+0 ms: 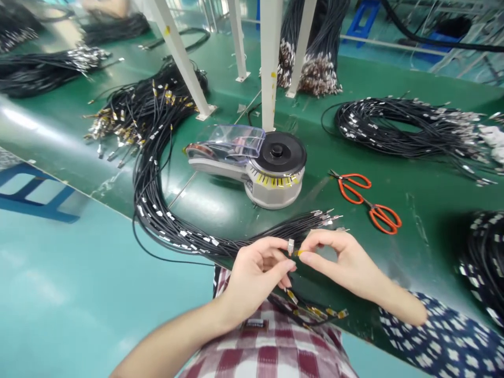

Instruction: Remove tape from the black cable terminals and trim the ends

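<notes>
My left hand (pixel 260 270) is closed around a black cable end, its metal connector (pixel 291 245) poking up beyond the index finger. Close on the right, my right hand (pixel 342 257) pinches a small piece of yellow tape (pixel 299 253) between thumb and forefinger, right beside that connector. A thick bundle of black cables (pixel 157 210) with white labels curves along the table edge and runs behind my left hand. Below the hands, several cable ends with yellow tape (pixel 331 312) lie near the table's edge by my lap.
A round tape dispenser (pixel 275 178) with a clear cover stands ahead on the green table (pixel 220 199). Two orange-handled scissors (pixel 384 218) lie to its right. Coiled cables (pixel 394 126) rest at right, more cable bundles (pixel 35 73) at left. White posts (pixel 269 63) rise behind the dispenser.
</notes>
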The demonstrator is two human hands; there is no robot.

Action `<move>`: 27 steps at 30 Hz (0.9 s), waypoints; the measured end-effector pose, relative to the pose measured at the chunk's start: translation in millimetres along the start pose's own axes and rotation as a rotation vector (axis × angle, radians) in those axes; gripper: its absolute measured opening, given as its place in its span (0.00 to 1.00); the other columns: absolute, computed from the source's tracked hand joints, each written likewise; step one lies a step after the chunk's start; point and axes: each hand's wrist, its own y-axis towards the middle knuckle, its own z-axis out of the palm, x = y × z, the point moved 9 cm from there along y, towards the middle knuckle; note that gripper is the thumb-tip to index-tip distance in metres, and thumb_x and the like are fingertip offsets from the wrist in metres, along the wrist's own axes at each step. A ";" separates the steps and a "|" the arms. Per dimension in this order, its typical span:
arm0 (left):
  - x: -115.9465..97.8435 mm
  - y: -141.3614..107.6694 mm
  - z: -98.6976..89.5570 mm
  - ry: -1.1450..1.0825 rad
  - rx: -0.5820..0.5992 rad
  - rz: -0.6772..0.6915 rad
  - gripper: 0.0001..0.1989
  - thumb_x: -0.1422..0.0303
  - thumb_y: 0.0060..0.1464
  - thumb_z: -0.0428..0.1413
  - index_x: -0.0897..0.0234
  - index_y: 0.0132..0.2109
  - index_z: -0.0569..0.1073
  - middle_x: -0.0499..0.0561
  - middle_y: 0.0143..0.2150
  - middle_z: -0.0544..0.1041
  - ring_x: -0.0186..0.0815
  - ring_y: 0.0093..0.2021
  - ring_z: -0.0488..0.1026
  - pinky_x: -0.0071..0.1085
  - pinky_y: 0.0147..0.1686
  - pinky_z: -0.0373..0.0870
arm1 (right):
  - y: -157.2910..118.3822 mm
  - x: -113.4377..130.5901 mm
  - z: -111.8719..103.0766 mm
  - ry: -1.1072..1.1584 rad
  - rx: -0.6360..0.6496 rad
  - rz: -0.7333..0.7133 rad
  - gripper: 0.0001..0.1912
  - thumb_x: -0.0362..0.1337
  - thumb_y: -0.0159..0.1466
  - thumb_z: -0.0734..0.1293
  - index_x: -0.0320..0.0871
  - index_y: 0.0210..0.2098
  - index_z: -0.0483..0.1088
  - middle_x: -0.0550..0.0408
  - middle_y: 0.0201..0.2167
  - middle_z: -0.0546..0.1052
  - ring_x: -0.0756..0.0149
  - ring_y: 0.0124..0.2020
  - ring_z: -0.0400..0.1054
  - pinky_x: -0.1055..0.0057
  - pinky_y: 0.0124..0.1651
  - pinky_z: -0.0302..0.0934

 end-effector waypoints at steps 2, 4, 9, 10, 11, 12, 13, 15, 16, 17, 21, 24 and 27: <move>-0.5 -1.0 1.3 0.009 0.000 0.011 0.16 0.67 0.48 0.67 0.67 0.43 0.74 0.47 0.24 0.79 0.30 0.20 0.74 0.25 0.23 0.75 | 0.7 3.5 2.2 -0.020 0.019 -0.009 0.09 0.36 0.63 0.68 0.42 0.27 0.74 0.57 0.25 0.76 0.69 0.28 0.69 0.73 0.35 0.63; -1.5 -2.4 2.2 0.024 0.001 0.023 0.15 0.68 0.48 0.67 0.67 0.43 0.75 0.47 0.23 0.78 0.30 0.20 0.75 0.25 0.23 0.75 | 1.3 5.8 3.7 -0.031 0.033 -0.011 0.09 0.36 0.64 0.68 0.42 0.27 0.74 0.58 0.25 0.76 0.69 0.28 0.68 0.74 0.34 0.62; -3.7 -5.0 2.7 0.050 0.000 0.048 0.14 0.69 0.49 0.66 0.67 0.43 0.76 0.47 0.24 0.78 0.31 0.21 0.75 0.25 0.24 0.76 | 1.2 6.5 5.4 -0.035 0.035 -0.013 0.09 0.36 0.64 0.67 0.42 0.27 0.73 0.58 0.24 0.75 0.70 0.28 0.68 0.74 0.34 0.62; -3.9 -5.2 2.7 0.054 -0.001 0.050 0.14 0.69 0.49 0.66 0.67 0.43 0.76 0.47 0.23 0.78 0.31 0.21 0.75 0.25 0.24 0.76 | 1.2 6.2 5.9 -0.034 0.036 -0.014 0.09 0.36 0.64 0.67 0.42 0.27 0.73 0.58 0.24 0.75 0.70 0.28 0.68 0.74 0.34 0.62; -3.9 -5.3 2.9 0.057 -0.001 0.051 0.14 0.68 0.49 0.66 0.67 0.43 0.76 0.47 0.23 0.78 0.31 0.21 0.76 0.25 0.24 0.76 | 1.1 6.1 6.3 -0.033 0.037 -0.015 0.09 0.35 0.64 0.67 0.42 0.27 0.73 0.58 0.24 0.75 0.70 0.28 0.68 0.74 0.34 0.62; -3.9 -5.4 3.1 0.060 0.000 0.050 0.14 0.68 0.49 0.66 0.67 0.43 0.75 0.47 0.23 0.78 0.32 0.21 0.76 0.26 0.24 0.76 | 1.2 5.9 6.5 -0.033 0.035 -0.016 0.09 0.35 0.64 0.67 0.42 0.27 0.73 0.58 0.24 0.75 0.70 0.27 0.68 0.74 0.34 0.62; -3.9 -5.5 3.2 0.063 -0.001 0.048 0.14 0.68 0.49 0.66 0.67 0.43 0.75 0.47 0.23 0.78 0.32 0.21 0.76 0.26 0.24 0.76 | 1.3 5.7 6.5 -0.033 0.032 -0.017 0.09 0.35 0.64 0.67 0.42 0.27 0.73 0.58 0.24 0.75 0.70 0.27 0.68 0.74 0.34 0.63; -4.1 -5.7 3.3 0.065 0.000 0.046 0.14 0.68 0.49 0.66 0.67 0.43 0.75 0.47 0.24 0.79 0.32 0.21 0.76 0.26 0.24 0.76 | 1.6 5.3 6.1 -0.034 0.019 -0.016 0.09 0.35 0.63 0.67 0.43 0.26 0.72 0.58 0.24 0.75 0.70 0.27 0.68 0.74 0.34 0.63; -4.2 -5.8 3.3 0.064 0.001 0.046 0.14 0.68 0.49 0.66 0.67 0.43 0.75 0.47 0.24 0.79 0.32 0.21 0.76 0.26 0.24 0.76 | 1.8 5.1 6.2 -0.035 0.015 -0.014 0.09 0.34 0.63 0.67 0.43 0.26 0.72 0.58 0.24 0.75 0.70 0.27 0.68 0.74 0.34 0.63; -4.4 -5.9 3.3 0.062 0.001 0.045 0.14 0.68 0.49 0.66 0.67 0.43 0.75 0.47 0.24 0.79 0.32 0.22 0.76 0.26 0.24 0.76 | 2.0 5.0 6.4 -0.034 0.011 -0.012 0.09 0.34 0.63 0.67 0.43 0.26 0.72 0.58 0.24 0.75 0.70 0.27 0.68 0.74 0.34 0.63; -4.9 -5.8 3.1 0.063 0.003 0.045 0.14 0.68 0.49 0.66 0.67 0.42 0.74 0.47 0.24 0.79 0.32 0.21 0.76 0.26 0.24 0.76 | 2.3 5.1 7.5 -0.022 -0.004 -0.014 0.09 0.34 0.63 0.66 0.43 0.25 0.71 0.58 0.24 0.75 0.69 0.27 0.68 0.74 0.33 0.63; -4.3 -5.2 2.9 0.061 0.006 0.044 0.14 0.67 0.49 0.66 0.67 0.42 0.74 0.47 0.24 0.79 0.32 0.21 0.76 0.26 0.23 0.76 | 2.0 4.7 8.4 -0.003 -0.007 -0.018 0.09 0.34 0.63 0.67 0.43 0.26 0.71 0.58 0.24 0.75 0.69 0.27 0.67 0.74 0.33 0.63; -3.0 -5.1 2.6 0.054 0.006 0.038 0.14 0.67 0.50 0.66 0.67 0.43 0.74 0.48 0.25 0.79 0.32 0.21 0.76 0.26 0.24 0.76 | 1.1 4.7 8.2 0.014 -0.013 -0.024 0.09 0.34 0.63 0.67 0.43 0.26 0.72 0.58 0.24 0.76 0.69 0.27 0.67 0.74 0.34 0.63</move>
